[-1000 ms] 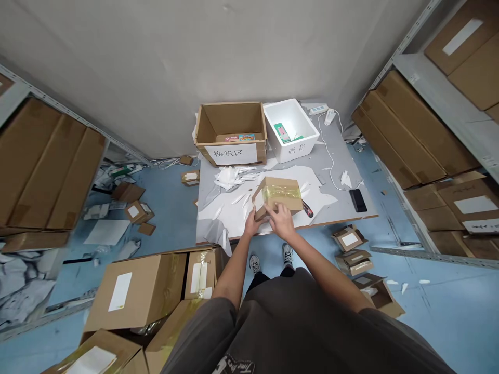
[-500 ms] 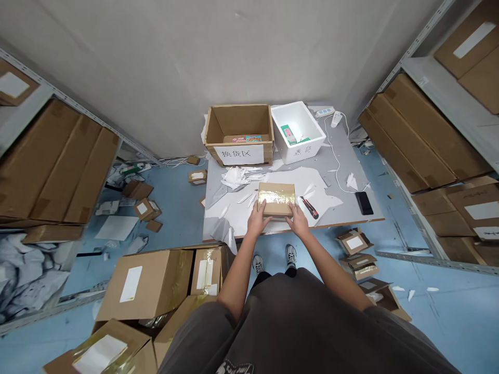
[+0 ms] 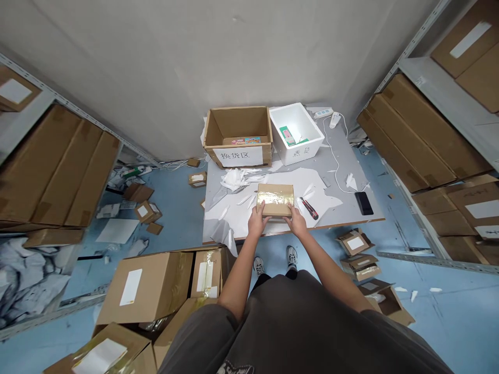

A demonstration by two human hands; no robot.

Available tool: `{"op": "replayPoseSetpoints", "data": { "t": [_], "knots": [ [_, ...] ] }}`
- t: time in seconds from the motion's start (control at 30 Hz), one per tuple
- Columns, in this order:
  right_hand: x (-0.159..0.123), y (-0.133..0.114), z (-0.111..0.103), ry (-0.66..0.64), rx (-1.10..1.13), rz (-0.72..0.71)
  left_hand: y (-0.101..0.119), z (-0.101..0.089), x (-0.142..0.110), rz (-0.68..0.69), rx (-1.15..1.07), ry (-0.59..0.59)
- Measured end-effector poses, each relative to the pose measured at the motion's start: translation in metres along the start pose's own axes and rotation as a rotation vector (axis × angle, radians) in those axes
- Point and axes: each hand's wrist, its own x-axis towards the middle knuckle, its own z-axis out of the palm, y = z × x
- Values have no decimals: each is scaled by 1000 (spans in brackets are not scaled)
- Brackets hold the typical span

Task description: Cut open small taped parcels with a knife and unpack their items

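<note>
Grey tabletop (image 3: 350, 158), carton (image 3: 238, 123) labelled "换货区"; both hands' fingers (image 3: 259, 210) clamp taped box (image 3: 275, 194).

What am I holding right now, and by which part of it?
A brown rectangular cardboard box with shiny yellowish tape, held by its near corners: left grip on the left one, right grip on the right.

closed brown carton (image 3: 275, 201), glossily taped, between both hands (image 3: 257, 222)

- The head camera looks forward and down over a shirt (image 3: 296, 327), onto hands (image 3: 256, 223) and tabletop (image 3: 351, 161).
- Its wide view reaches wall (image 3: 241, 57) and shelving (image 3: 429, 83).
</note>
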Motion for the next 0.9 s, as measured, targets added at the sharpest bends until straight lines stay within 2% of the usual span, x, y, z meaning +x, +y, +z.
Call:
{"op": "replayPoseSetpoints", "data": {
  "t": [0.27,0.4,0.53,0.63,0.73,0.9],
  "knots": [
    [-2,-7,-1,49,11,-97,-3,-2,-4,-25,-87,69],
    [-5,-17,-4,53,3,-167,-16,-7,-6,-48,-171,98],
    [-6,-30,-6,69,0,-213,-31,-9,-3,-4,-297,122],
    [-7,-42,-13,89,-21,-231,-36,-3,-1,-18,-436,129],
    [-7,-56,-21,86,-49,-271,-36,10,2,-105,-601,116],
    [-5,-78,-20,-32,-98,-334,-45,29,8,-274,-839,73]
  ]
}}
